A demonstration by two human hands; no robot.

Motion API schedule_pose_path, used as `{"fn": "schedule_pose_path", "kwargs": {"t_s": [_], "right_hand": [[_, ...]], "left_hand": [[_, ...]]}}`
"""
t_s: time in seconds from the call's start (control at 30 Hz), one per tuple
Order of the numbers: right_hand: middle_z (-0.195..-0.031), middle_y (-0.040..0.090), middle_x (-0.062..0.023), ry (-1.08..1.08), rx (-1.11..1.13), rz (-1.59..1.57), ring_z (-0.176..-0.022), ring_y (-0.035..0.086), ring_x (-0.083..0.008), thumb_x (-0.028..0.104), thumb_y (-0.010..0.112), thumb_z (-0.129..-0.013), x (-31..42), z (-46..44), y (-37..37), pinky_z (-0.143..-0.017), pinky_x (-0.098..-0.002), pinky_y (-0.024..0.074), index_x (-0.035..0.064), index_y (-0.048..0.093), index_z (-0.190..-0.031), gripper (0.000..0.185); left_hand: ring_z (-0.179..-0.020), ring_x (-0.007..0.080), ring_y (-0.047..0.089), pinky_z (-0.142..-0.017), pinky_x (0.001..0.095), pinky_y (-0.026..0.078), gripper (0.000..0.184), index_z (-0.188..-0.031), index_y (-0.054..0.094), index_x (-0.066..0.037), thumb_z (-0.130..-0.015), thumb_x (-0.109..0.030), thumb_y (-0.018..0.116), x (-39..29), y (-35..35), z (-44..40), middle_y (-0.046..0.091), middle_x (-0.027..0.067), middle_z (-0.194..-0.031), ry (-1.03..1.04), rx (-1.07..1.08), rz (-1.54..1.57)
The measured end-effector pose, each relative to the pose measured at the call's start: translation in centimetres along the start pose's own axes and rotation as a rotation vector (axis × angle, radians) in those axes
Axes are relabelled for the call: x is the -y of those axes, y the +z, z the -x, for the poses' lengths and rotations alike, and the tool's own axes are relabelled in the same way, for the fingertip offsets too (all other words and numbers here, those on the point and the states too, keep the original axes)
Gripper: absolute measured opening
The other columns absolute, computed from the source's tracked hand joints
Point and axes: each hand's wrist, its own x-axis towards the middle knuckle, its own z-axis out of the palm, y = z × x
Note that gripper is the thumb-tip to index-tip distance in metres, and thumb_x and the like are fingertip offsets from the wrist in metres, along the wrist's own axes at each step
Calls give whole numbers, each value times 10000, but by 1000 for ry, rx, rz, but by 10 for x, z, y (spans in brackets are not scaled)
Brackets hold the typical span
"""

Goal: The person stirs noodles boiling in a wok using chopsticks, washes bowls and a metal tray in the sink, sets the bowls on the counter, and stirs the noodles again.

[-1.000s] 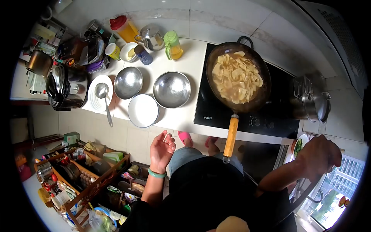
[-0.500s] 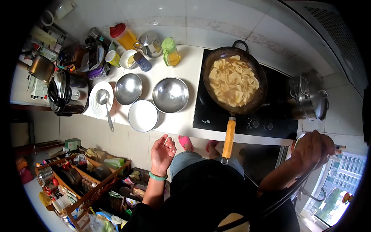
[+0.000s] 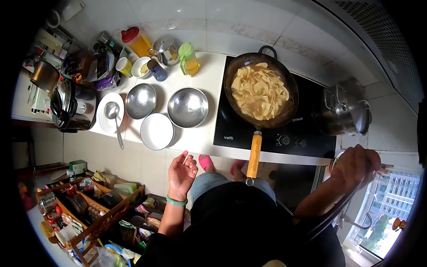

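My left hand, with a green bangle at the wrist, hovers palm up in front of the counter edge. Its fingers are loosely curled and apart, and nothing is in them. Off to the right, past the stove corner, my right hand is closed, and what it holds is hidden behind the fingers. A wok with a wooden handle sits on the black cooktop, and pale flat slices lie in brownish liquid inside it. Nearest my left hand on the counter is a white bowl.
Two steel bowls stand behind the white one. A ladle rests on a white plate. Oil jug and jars line the wall. Steel pots stand right of the wok. A crowded wooden rack is at lower left.
The whole view has shifted slightly, so the counter and stove appear further left. Both hands keep about the same pose; the wok and bowls stay put.
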Motion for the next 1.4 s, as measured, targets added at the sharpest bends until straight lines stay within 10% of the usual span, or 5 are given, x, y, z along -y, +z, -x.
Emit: {"fn": "schedule_pose_path", "kwargs": {"t_s": [0.33, 0.43, 0.53, 0.8, 1.4], "right_hand": [[-720, 626, -244, 6, -12, 19, -461, 623, -269, 73, 553, -856, 15, 7, -5, -354, -270, 510, 23, 584, -907, 78], [-642, 577, -140, -153, -256, 271, -458, 558, -182, 105, 516, -878, 15, 15, -12, -355, -245, 464, 70, 497, -770, 116], [-866, 647, -181, 65, -617, 925, -746, 658, -223, 125, 505, -899, 9, 6, -28, -573, -266, 551, -5, 597, -951, 169], [-895, 660, -91, 266, -458, 1526, -762, 616, -127, 74, 593, -861, -50, 39, -189, -698, -220, 484, -21, 662, -937, 140], [-955, 638, -138, 337, -926, 684, -847, 645, -230, 100, 585, -878, -142, 39, -211, -744, -326, 557, -64, 618, -975, 194]], "left_hand": [[-753, 157, 531, -628, 260, 428, 161, -949, 586, -50, -861, -152, 498, 10, 8, 6, 582, 57, -834, -13, 13, -29], [-752, 157, 531, -626, 260, 427, 166, -953, 587, -50, -859, -154, 498, 12, 13, 7, 583, 57, -836, 9, -8, -30], [-756, 158, 534, -629, 258, 424, 170, -956, 591, -51, -857, -155, 499, 13, 10, 9, 586, 55, -840, 13, -5, -24], [-697, 144, 481, -607, 262, 403, 177, -956, 592, -44, -851, -163, 514, 16, 4, 16, 549, 56, -829, 113, -22, 81], [-711, 145, 483, -618, 259, 401, 174, -957, 593, -53, -852, -161, 505, 39, -1, 27, 551, 52, -831, 143, 26, 109]]}}
